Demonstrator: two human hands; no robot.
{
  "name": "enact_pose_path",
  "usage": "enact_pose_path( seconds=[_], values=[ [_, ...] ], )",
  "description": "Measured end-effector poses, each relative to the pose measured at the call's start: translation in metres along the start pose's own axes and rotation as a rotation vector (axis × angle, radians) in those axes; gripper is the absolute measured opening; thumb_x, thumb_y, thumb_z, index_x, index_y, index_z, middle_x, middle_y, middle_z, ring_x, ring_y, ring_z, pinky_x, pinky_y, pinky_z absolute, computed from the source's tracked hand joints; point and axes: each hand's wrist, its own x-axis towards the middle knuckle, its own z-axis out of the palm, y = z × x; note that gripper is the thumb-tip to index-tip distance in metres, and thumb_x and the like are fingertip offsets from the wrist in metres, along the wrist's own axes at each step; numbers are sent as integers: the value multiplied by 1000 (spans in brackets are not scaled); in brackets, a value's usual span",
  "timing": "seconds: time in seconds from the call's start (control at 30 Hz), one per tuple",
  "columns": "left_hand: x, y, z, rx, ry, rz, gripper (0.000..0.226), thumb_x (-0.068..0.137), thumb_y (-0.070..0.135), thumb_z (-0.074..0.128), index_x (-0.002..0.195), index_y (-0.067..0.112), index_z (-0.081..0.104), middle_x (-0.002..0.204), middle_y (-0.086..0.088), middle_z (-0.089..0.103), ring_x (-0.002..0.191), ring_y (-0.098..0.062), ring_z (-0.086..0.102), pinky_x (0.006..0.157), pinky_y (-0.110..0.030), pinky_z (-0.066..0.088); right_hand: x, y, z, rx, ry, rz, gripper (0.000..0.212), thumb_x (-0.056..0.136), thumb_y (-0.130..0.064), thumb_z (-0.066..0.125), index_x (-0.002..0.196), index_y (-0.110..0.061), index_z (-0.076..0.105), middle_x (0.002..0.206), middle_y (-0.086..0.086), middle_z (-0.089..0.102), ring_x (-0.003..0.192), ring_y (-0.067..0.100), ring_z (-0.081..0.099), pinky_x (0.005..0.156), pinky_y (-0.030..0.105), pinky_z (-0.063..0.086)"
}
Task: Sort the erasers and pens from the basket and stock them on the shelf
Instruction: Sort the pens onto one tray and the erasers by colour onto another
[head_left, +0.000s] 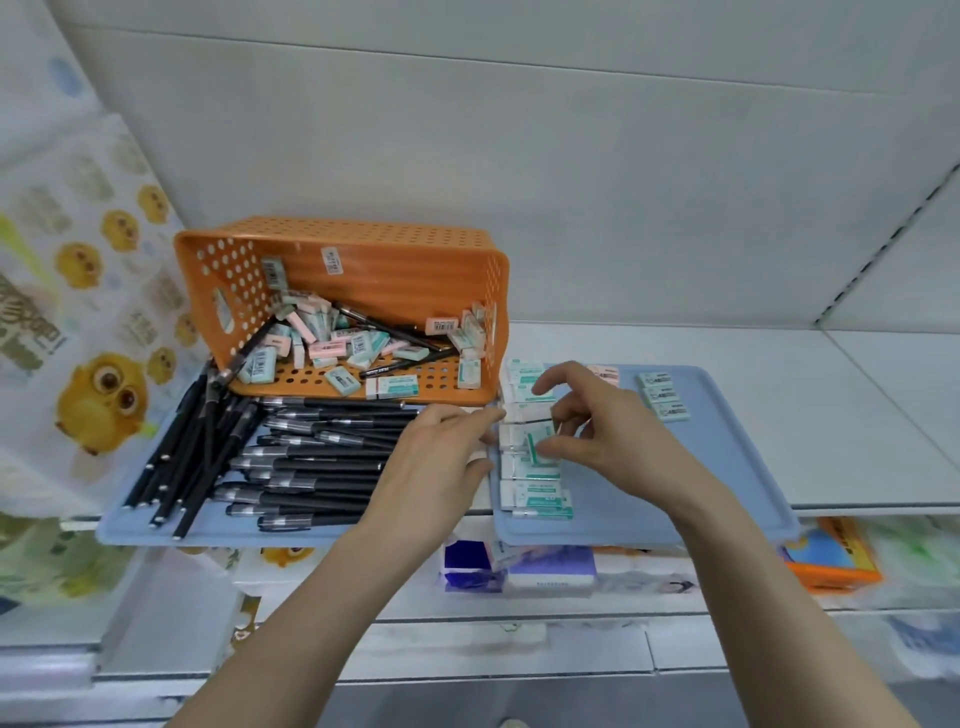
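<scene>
While pinched on edge in right hand, eraser just beside straight-fingered left hand.

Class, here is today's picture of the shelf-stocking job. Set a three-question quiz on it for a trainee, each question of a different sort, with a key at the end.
1. True or false: the orange basket stands upright on the shelf.
2. What lies on the left blue tray? A) erasers B) black pens C) scissors
3. Fill in: over the right blue tray, the right hand pinches a green-and-white ____.

Key
1. False: it lies tipped on its side, opening toward the camera.
2. B
3. eraser
</scene>
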Motion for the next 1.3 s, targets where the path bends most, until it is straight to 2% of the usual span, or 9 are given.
enact_pose_path(
  seconds=[0.13,0.23,0.4,0.57,0.8,0.93,1.03,1.1,1.3],
  values=[
    [-1,-1,3,27,6,22,45,89,22,65,132,29,54,114,15,63,117,-8,41,94,-20,34,5,-3,-5,-144,-166,-75,34,82,-22,75,106,-43,65,88,-12,60,77,5,58,70,19,46],
    [-1,-3,6,48,-8,0,44,89,27,65,131,32,54,111,16,63,115,-7,40,94,-22,37,6,-2,8,-161,-134,-104,39,80,-24,76,111,-43,63,99,-13,55,82,2,58,72,18,47],
    [0,-3,9,99,-21,1,41,89,34,64,129,30,58,113,13,64,118,-11,42,98,-29,40,0,9,9,-143,-94,-100,24,75,-26,81,96,-30,70,95,-13,60,86,1,58,71,15,46],
    [0,-1,8,100,12,-11,32,87,32,67,119,27,67,107,8,67,114,-12,47,95,-31,43,10,10,8,-136,-81,-146,13,82,-19,75,88,-30,74,96,-14,62,87,2,58,72,15,48],
    [-6,-3,8,139,15,37,32,87,29,67,119,28,66,104,9,70,112,-16,51,96,-35,43,22,4,1,-210,-134,-138,12,82,-19,74,82,-31,73,94,-13,62,82,3,60,73,22,49],
    [-6,-18,-11,169,121,20,34,86,16,67,120,23,67,110,6,68,112,-17,52,98,-28,38,39,-27,4,-193,-18,-218,15,88,-14,66,93,-24,75,94,-8,69,85,9,63,80,30,49],
    [-2,-46,-42,194,249,-92,30,87,11,65,116,19,69,111,3,67,107,-20,54,95,-31,42,68,-56,29,-263,-17,-289,25,91,-9,59,108,-21,73,106,-2,72,98,18,63,88,34,47],
    [4,-71,-63,214,297,-182,30,90,9,63,119,16,67,116,-2,65,109,-24,56,95,-35,44,90,-67,51,-298,-59,-313,29,91,-9,58,115,-20,70,110,0,71,102,19,63,89,30,46],
    [41,-123,-92,306,52,-303,37,90,22,65,127,18,63,127,-7,62,112,-26,58,93,-37,46,139,-72,80,-451,-207,-204,34,87,-20,70,121,-22,66,118,0,67,107,20,61,92,35,50]
  ],
)
